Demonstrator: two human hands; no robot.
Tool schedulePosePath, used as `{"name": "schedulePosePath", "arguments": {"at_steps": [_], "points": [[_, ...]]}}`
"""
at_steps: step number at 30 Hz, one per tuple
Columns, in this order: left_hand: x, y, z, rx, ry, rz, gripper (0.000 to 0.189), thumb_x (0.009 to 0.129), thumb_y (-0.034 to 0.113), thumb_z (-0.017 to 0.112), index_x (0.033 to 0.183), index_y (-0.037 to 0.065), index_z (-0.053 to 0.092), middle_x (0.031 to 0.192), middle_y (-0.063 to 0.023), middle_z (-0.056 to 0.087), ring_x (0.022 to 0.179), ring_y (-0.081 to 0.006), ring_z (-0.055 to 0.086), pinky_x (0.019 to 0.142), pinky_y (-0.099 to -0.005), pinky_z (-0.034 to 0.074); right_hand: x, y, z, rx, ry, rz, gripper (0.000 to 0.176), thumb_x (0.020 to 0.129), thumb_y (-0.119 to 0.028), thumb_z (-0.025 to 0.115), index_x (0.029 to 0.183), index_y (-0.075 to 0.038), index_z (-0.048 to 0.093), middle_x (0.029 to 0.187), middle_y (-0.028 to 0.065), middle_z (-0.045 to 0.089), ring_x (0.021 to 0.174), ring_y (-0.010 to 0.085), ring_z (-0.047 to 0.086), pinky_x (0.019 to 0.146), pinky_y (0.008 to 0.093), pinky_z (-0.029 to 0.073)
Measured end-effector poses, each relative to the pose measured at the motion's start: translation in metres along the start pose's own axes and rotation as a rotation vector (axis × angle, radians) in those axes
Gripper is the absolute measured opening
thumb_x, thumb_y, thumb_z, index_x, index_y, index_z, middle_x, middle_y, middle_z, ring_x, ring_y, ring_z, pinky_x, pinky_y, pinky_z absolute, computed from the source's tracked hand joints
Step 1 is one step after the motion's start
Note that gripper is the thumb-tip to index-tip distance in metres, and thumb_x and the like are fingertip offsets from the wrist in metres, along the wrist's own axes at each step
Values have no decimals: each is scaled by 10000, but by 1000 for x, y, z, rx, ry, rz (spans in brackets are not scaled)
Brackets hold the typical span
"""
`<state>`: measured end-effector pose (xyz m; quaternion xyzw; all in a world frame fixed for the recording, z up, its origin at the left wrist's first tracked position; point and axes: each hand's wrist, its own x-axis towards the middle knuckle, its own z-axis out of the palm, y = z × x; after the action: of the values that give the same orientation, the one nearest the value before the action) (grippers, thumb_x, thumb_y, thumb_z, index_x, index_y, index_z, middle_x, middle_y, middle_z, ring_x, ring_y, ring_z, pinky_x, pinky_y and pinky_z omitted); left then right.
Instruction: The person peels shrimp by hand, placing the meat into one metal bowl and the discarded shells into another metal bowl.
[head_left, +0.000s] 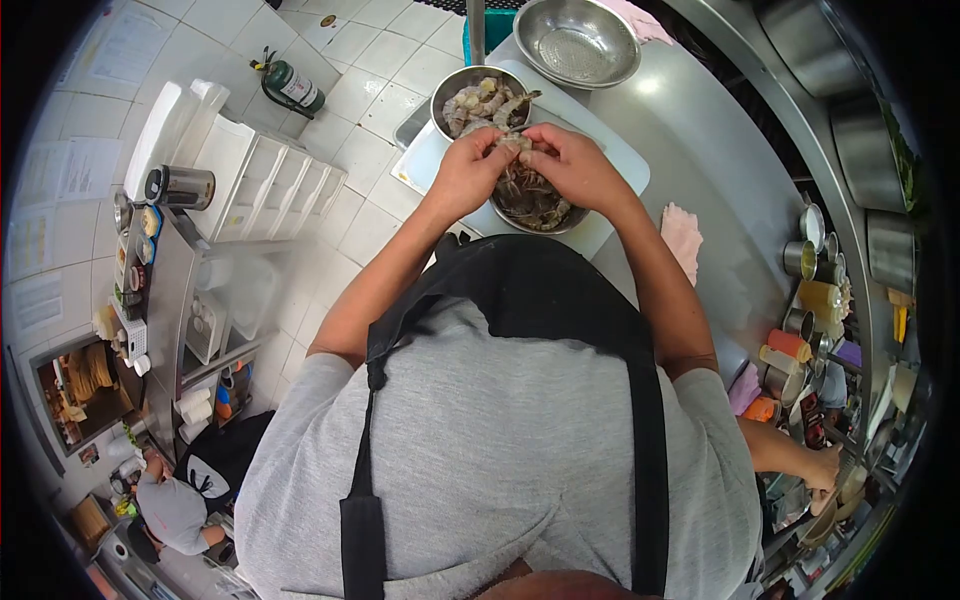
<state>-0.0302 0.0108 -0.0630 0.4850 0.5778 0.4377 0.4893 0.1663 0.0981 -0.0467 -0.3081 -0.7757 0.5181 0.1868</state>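
Observation:
Between my left hand (468,172) and my right hand (578,172), a raw grey shrimp (514,142) is pinched at the fingertips. Both hands have curled fingers, with the thumbs meeting at the shrimp. Right below them, a metal bowl (550,230) contains dark brownish shrimp pieces (530,198), partly hidden by my hands. Just beyond my fingers, a second metal bowl (436,102) holds several greyish raw shrimp (480,100). A white board (628,172) lies under this work area.
A perforated steel colander (578,42) stands at the far side of the steel counter (700,130). To the right lies a pink cloth (681,240). Pots and containers (800,260) line the right edge. Another person's arm (780,450) shows lower right; another person (175,510) is lower left.

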Motion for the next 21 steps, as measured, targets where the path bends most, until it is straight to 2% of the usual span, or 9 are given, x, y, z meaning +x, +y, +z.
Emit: {"name": "schedulePosePath", "arguments": {"at_steps": [3, 6, 9, 11, 13, 16, 18, 19, 21], "points": [[-1, 2, 8, -134, 11, -8, 258, 1065, 238, 578, 1095, 7, 690, 893, 10, 690, 819, -55, 612, 740, -238, 487, 3, -2, 2, 29, 30, 74, 368, 964, -245, 668, 1224, 15, 647, 1035, 155, 734, 940, 234, 705, 850, 365, 537], [-2, 2, 8, -116, 3, -35, 231, 1058, 222, 592, 1080, 18, 698, 881, 17, 687, 809, -52, 608, 736, -239, 490, 0, -4, 0, -125, 15, 113, 342, 1009, -203, 639, 1267, 21, 628, 1073, 102, 717, 975, 150, 659, 892, 316, 525], [-4, 3, 10, -23, 18, -3, 213, 1049, 203, 607, 1089, 13, 695, 887, 21, 686, 802, -64, 610, 736, -250, 493, -1, 2, 2, -154, 45, -18, 270, 1009, -200, 615, 1166, 16, 653, 995, 126, 716, 896, 178, 653, 834, 345, 520], [-1, -3, 13, 2, 58, 39, 212, 1041, 195, 617, 1098, 5, 693, 885, 13, 685, 793, -70, 610, 725, -259, 497, -2, -5, 2, -205, 75, 82, 266, 957, -241, 604, 1021, 13, 654, 970, 250, 684, 899, 426, 659, 790, 473, 506], [-2, 6, 15, 25, 97, 79, 212, 1033, 186, 628, 1107, -3, 690, 883, 5, 684, 783, -75, 610, 713, -267, 501, -2, -9, 5, -196, 109, 89, 271, 959, -249, 593, 985, 16, 642, 936, 252, 676, 884, 430, 654, 780, 485, 498], [-7, 20, 16, 232, 160, 133, 255, 1006, 198, 656, 1137, -20, 682, 881, -68, 710, 734, -138, 638, 679, -311, 513, -3, -7, 8, -168, 170, 100, 275, 958, -254, 579, 956, 14, 642, 900, 248, 675, 861, 429, 653, 776, 491, 495], [-6, 23, 17, 464, 281, 348, 292, 977, 207, 678, 1153, -26, 680, 889, -153, 717, 703, -218, 659, 650, -350, 518, -2, -3, 9, -151, 201, 100, 270, 955, -250, 576, 963, 8, 655, 897, 242, 682, 853, 424, 658, 782, 486, 500], [-6, 26, 17, 466, 281, 351, 292, 977, 207, 678, 1153, -26, 680, 889, -153, 717, 703, -218, 659, 650, -350, 518, -2, -3, 9, -126, 195, 129, 266, 950, -250, 579, 969, 0, 667, 898, 238, 688, 847, 410, 665, 784, 473, 506], [-7, 31, 16, 519, 328, 422, 254, 943, 180, 663, 1092, -24, 693, 974, -256, 706, 875, -455, 675, 757, -475, 540, -2, -3, 7, -102, 184, 150, 263, 945, -250, 581, 975, -8, 680, 898, 234, 693, 841, 397, 673, 786, 460, 512]]}}
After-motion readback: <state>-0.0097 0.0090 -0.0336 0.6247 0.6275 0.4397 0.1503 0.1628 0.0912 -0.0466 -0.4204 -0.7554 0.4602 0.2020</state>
